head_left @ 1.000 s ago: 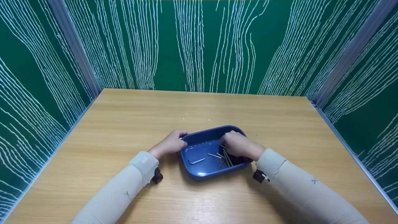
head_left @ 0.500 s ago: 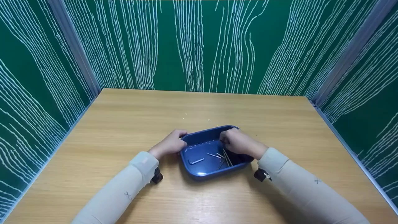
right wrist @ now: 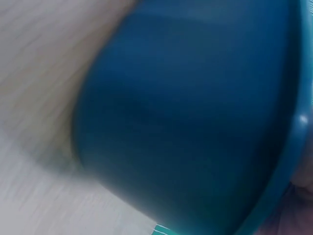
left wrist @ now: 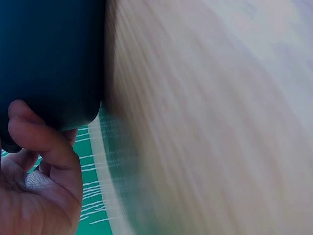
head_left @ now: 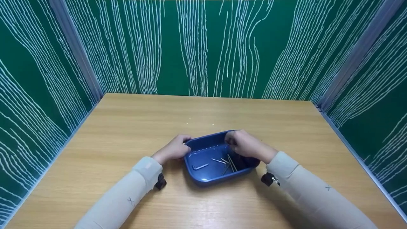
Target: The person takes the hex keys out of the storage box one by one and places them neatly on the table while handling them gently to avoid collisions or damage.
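A blue plastic bin [head_left: 203, 182] sits slightly turned on the table. My left hand [head_left: 173, 148] grips its left end, thumb over the rim; in the left wrist view, that hand's curled fingers [left wrist: 41, 139] touch the bin's outer wall. One L-shaped hex key [head_left: 201, 166] lies alone at the left of the bin's floor. Several more thin metal keys [head_left: 231, 163] lie crossed toward the right. My right hand [head_left: 246, 144] reaches over the right end with curled fingers inside the bin. Whatever is between those fingertips is hidden. In the right wrist view, the bin's outer wall [right wrist: 186, 112] covers most of that hand.
The wooden table [head_left: 143, 117] extends around the bin. Green panels [head_left: 171, 47] with white wavy lines stand at the back and both sides. A few tiny pale specks [head_left: 189, 119] lie behind the bin.
My right hand has shifted slightly up and to the right inside the bin. A thin rod seen by its fingers earlier no longer shows there. The left hand keeps its grip.
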`<state>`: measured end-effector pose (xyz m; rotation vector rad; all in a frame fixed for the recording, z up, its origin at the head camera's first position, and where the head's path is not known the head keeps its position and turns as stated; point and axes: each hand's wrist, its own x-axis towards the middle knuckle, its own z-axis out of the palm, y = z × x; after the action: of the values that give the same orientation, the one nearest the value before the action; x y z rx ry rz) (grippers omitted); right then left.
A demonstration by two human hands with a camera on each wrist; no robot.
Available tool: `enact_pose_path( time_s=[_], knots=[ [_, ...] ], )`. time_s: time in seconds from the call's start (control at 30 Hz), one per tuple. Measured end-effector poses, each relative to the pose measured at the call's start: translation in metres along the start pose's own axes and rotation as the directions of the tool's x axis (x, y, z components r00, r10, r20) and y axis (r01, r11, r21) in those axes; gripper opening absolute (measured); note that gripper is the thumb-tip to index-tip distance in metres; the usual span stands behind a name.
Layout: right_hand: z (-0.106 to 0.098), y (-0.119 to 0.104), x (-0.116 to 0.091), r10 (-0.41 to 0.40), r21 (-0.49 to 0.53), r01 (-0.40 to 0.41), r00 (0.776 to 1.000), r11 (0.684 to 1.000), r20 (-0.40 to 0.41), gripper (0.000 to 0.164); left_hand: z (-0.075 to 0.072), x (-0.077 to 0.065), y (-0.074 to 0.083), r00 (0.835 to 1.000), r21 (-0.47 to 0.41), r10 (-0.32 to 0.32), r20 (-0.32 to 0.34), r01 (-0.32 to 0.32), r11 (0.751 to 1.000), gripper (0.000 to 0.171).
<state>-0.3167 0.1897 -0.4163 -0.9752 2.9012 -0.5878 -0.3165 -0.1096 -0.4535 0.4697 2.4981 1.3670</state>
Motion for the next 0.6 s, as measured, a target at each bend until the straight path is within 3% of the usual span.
enact_pose_path(
  time_s=[0.6],
  knots=[
    [-0.022, 0.005, -0.010, -0.020, 0.037, 0.024, 0.995, 0.999, -0.097, 0.021, 0.000, 0.002, -0.002, 0.998, 0.012, 0.057, 0.007, -0.057, 0.998, 0.023]
  ],
)
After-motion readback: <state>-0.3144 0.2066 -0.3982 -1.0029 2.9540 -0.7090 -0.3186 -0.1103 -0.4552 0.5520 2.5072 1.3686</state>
